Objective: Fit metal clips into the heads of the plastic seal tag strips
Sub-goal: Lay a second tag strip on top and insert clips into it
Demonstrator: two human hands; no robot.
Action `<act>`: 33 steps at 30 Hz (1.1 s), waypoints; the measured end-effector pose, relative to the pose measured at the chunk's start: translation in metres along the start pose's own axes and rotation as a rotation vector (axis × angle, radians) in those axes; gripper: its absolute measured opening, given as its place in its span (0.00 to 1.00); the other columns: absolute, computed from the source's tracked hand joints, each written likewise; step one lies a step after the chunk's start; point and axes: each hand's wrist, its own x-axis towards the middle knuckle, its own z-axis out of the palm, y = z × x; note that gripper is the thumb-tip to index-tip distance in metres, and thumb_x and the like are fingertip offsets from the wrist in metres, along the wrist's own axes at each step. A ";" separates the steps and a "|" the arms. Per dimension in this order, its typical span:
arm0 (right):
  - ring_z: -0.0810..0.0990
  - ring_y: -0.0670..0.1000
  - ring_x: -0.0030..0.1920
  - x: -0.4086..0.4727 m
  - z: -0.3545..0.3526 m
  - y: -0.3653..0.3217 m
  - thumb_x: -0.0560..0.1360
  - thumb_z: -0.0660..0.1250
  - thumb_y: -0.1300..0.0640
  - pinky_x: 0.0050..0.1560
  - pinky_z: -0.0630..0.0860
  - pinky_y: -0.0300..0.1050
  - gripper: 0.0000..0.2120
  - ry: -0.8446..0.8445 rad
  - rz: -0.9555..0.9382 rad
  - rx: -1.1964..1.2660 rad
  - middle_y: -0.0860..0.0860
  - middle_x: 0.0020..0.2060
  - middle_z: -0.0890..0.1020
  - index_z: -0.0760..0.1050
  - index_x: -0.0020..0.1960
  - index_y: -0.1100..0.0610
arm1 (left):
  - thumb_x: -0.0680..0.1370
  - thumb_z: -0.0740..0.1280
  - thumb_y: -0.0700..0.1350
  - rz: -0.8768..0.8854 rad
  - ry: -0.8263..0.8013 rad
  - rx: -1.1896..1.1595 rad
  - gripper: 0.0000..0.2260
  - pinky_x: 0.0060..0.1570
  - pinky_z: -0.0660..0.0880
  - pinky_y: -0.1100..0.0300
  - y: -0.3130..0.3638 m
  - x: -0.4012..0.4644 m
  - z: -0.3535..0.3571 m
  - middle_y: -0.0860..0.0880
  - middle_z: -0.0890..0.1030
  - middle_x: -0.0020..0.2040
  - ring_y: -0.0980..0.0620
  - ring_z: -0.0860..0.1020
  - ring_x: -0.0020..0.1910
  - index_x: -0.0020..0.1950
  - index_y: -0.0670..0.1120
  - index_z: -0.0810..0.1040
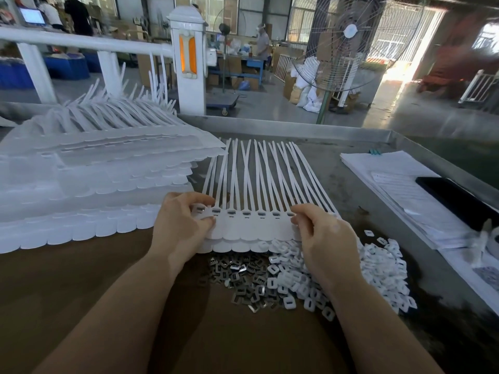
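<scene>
Seal tag strip sheet (251, 225), near tabletop edge: pinched at both ends by left hand (181, 222) and right hand (324, 236), fingers clamped, probably for steadying | metal clips (237, 276) heaped just beneath, within reach.

A joined row of white plastic seal tag strips (251, 195) lies at the middle of the grey metal surface (310, 163), held at its left end by the left hand (179, 225) and at its right end by the right hand (324, 238). A tall stack of white strip sheets (89, 179) sits to its left. Loose silver metal clips (240, 276) lie just before it, small white plastic caps (378, 268) beside them to the right. White paper sheets (399, 184) lie farther right.
</scene>
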 end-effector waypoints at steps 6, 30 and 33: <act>0.81 0.48 0.44 -0.002 -0.001 -0.007 0.76 0.62 0.62 0.48 0.76 0.37 0.09 -0.096 -0.128 0.107 0.52 0.43 0.83 0.79 0.53 0.59 | 0.70 0.73 0.38 -0.085 -0.005 -0.176 0.17 0.58 0.72 0.56 -0.002 0.003 -0.002 0.47 0.74 0.60 0.52 0.74 0.56 0.53 0.55 0.78; 0.69 0.44 0.49 -0.009 0.000 -0.026 0.70 0.70 0.50 0.53 0.70 0.43 0.11 -0.502 -0.418 0.089 0.45 0.46 0.76 0.81 0.52 0.49 | 0.71 0.73 0.43 0.025 -0.040 0.021 0.14 0.56 0.64 0.65 -0.002 0.002 0.005 0.52 0.66 0.54 0.56 0.69 0.50 0.53 0.55 0.77; 0.70 0.45 0.49 -0.008 0.001 -0.025 0.70 0.71 0.51 0.53 0.71 0.45 0.10 -0.499 -0.421 0.090 0.45 0.46 0.77 0.81 0.51 0.49 | 0.71 0.73 0.44 0.027 -0.033 0.026 0.14 0.56 0.64 0.65 -0.002 0.002 0.005 0.53 0.66 0.55 0.57 0.69 0.50 0.54 0.55 0.77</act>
